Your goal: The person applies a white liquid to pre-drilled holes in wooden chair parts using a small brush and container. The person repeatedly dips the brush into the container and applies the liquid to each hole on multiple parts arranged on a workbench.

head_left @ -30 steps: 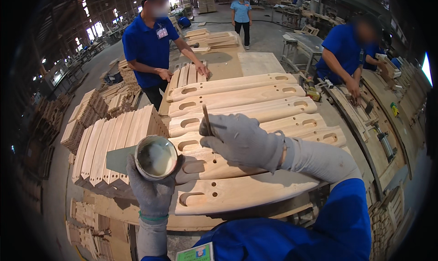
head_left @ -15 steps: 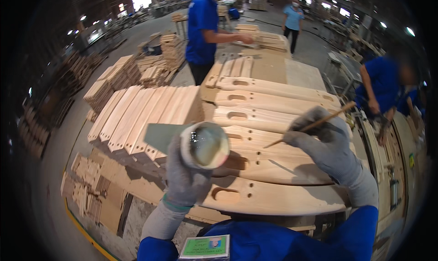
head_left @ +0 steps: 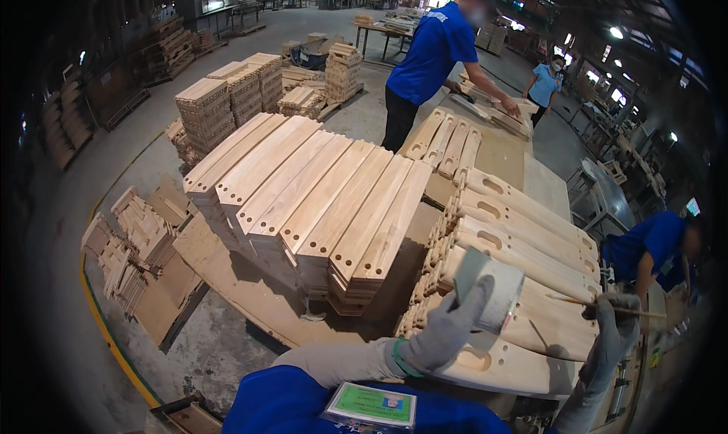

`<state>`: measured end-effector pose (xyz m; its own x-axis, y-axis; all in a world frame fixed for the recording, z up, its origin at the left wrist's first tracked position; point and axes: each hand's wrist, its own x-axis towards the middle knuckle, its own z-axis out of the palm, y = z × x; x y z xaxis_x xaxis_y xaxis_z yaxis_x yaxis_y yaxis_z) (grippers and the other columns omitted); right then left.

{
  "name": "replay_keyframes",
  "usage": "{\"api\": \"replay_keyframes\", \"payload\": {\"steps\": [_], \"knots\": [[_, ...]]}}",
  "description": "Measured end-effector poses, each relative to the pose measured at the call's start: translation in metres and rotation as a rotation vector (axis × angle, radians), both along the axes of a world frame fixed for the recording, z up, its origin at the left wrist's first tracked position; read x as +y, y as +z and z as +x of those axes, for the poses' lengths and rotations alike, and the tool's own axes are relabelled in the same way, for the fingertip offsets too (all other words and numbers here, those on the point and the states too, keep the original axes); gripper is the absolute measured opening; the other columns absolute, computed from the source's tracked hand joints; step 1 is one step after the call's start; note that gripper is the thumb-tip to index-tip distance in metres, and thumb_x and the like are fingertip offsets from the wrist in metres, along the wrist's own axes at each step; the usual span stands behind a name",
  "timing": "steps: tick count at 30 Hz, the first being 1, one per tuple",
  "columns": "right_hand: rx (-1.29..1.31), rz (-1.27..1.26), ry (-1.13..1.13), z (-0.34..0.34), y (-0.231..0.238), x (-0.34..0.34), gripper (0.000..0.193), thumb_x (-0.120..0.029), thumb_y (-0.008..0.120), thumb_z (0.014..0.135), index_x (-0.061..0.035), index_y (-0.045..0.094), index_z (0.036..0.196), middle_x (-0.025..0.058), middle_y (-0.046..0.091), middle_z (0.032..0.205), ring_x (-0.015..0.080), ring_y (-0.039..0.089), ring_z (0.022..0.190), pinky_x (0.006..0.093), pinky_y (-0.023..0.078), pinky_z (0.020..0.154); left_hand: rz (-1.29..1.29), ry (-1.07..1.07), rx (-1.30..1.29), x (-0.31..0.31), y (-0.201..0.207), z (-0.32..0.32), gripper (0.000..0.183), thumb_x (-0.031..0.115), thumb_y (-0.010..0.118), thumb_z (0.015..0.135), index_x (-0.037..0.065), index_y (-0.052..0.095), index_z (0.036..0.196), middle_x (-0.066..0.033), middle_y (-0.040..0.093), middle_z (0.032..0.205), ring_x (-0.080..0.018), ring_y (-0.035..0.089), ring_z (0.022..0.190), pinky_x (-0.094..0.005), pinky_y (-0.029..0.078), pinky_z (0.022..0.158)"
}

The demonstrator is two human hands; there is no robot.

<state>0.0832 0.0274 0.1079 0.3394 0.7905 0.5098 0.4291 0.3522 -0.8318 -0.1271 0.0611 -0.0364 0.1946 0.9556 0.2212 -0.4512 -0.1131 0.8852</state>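
In grey work gloves, my left hand [head_left: 444, 328] is wrapped round a white tub [head_left: 500, 294] and a flat grey-green plate [head_left: 470, 269] beside it. The tub shows mostly its side, so its contents are hidden. Farther right, my right hand [head_left: 613, 332] is closed on a thin wooden stick [head_left: 641, 311], its pointed end toward the tub. Both hands are over a row of pale, curved wooden boards [head_left: 546, 313] with oval slots and small holes. The nearest slotted board [head_left: 523, 367] lies below the tub.
Left of the boards rises a stack of angled wooden planks [head_left: 311, 199] with drilled ends. A co-worker in blue [head_left: 432, 55] leans over the far table end; another person [head_left: 656, 244] bends at the right. Wood scraps [head_left: 144, 244] lie at the left, more stacks [head_left: 227, 93] behind.
My view has swung left, so the boards and both hands sit farther right. The tub no longer shows its pale, wet contents. The far co-worker now leans forward with an arm reaching down.
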Motion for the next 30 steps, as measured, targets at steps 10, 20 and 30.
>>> {"api": "replay_keyframes", "payload": {"steps": [10, 20, 30], "knots": [[-0.012, 0.049, -0.253, -0.006, -0.02, 0.008, 0.008, -0.006, 0.059, 0.084, -0.0029, 0.051, 0.084, 0.0089, 0.056, 0.071, 0.0137, 0.055, 0.058, 0.0256, 0.049, 0.053, 0.125, -0.037, -0.089, 0.001, 0.037, -0.015, 0.051, 0.018, 0.046, 0.097, -0.003, 0.028, 0.14, -0.0188, 0.037, 0.14, -0.0193, 0.044, 0.122, -0.0251, 0.035, 0.1], [-0.064, 0.057, -0.226, -0.015, -0.014, 0.014, 0.006, -0.003, 0.058, 0.084, -0.0002, 0.054, 0.088, 0.01, 0.057, 0.079, 0.0163, 0.058, 0.063, 0.0271, 0.05, 0.055, -0.2, -0.437, -0.248, 0.008, 0.044, -0.028, 0.059, 0.027, 0.044, 0.098, 0.003, 0.018, 0.145, -0.015, 0.03, 0.144, -0.0209, 0.031, 0.132, -0.0284, 0.025, 0.107], [-0.017, 0.115, -0.069, -0.022, -0.003, 0.006, 0.006, -0.002, 0.058, 0.084, -0.0001, 0.055, 0.089, 0.0111, 0.06, 0.081, 0.016, 0.06, 0.066, 0.0269, 0.052, 0.058, 0.373, 0.161, 0.071, -0.006, 0.01, -0.011, 0.044, 0.022, 0.043, 0.098, -0.002, 0.036, 0.135, -0.0113, 0.053, 0.119, -0.0174, 0.056, 0.106, -0.0288, 0.05, 0.087]]}}
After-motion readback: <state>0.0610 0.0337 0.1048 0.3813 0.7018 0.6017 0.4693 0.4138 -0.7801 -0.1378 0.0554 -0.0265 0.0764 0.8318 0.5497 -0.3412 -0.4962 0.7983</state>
